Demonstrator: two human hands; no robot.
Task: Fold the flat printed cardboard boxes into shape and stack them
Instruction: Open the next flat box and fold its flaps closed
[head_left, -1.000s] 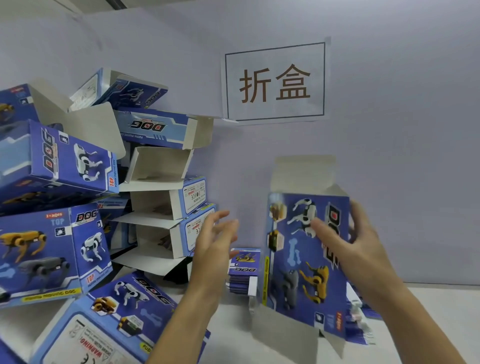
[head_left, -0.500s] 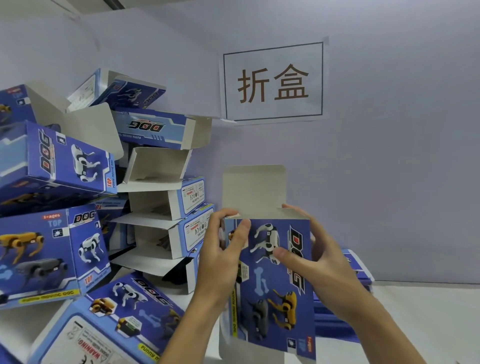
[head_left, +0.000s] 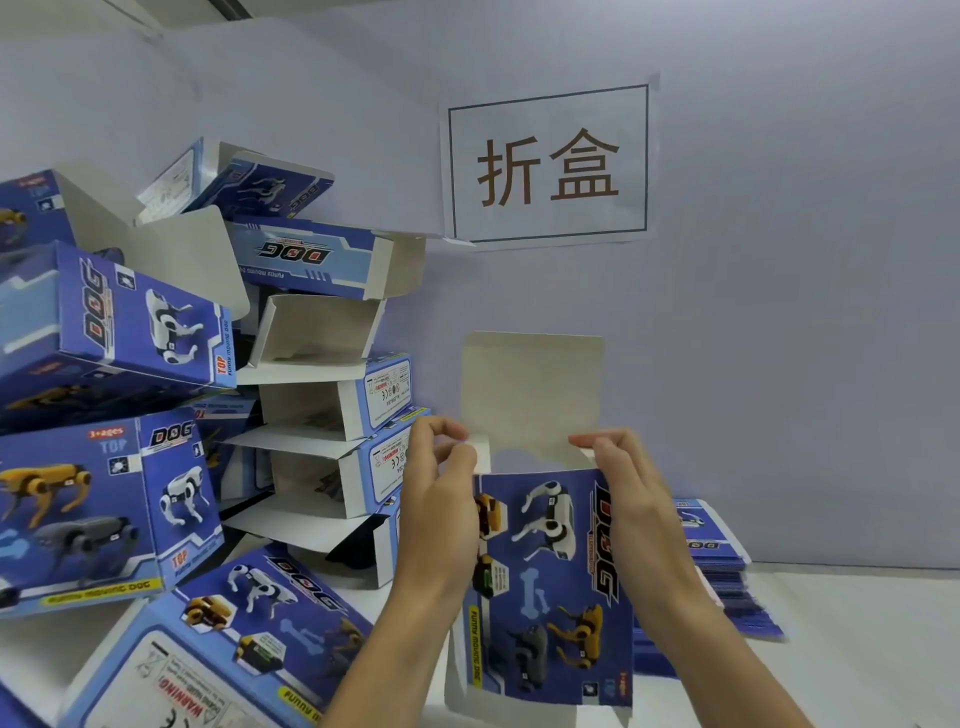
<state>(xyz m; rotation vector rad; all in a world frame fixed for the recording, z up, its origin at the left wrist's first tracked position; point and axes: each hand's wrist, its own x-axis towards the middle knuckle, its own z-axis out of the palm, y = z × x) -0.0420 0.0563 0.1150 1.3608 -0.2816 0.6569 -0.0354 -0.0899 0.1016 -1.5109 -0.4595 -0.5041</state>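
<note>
A heap of folded boxes fills the worktop's left side, its lowest ones cut off by the frame. The left hand pinches a small side flap of the upright blue box; the right hand grips its other top corner, hiding that flap. The plain top flap stands open. Flat boxes lie partly hidden behind.

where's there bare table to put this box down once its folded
Bare white table lies at the far right, beyond the flat stack. A narrow strip shows between the pile of folded boxes and the left hand. The left is crowded.
</note>
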